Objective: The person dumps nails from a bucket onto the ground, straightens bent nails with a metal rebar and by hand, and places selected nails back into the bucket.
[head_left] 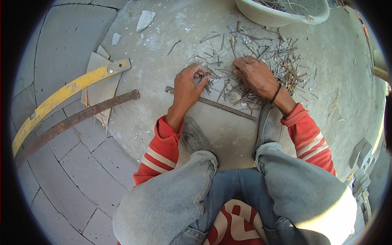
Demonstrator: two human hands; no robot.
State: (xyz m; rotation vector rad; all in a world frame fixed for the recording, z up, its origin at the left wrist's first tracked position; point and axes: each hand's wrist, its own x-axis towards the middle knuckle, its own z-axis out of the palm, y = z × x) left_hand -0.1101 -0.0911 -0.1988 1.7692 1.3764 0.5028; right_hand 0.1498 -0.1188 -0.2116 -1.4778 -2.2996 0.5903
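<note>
A spread of loose nails [286, 67] covers the concrete in front of me, thickest at the right. My left hand [190, 83] is closed around several nails, whose ends poke out by the thumb and fingertips. At the left edge of the pile, my right hand [255, 75] has its fingers bent down and pressed together on the nails; what its fingertips hold is hidden. A ribbed steel rod [226, 108] lies on the floor between my hands and my shoes.
A white basin [265, 14] with more metal pieces stands at the top. At the left lie a yellow metal bar [73, 87], a rusty bar [81, 118] and a broken board [96, 87]. Grey blocks [360, 155] sit at the far right.
</note>
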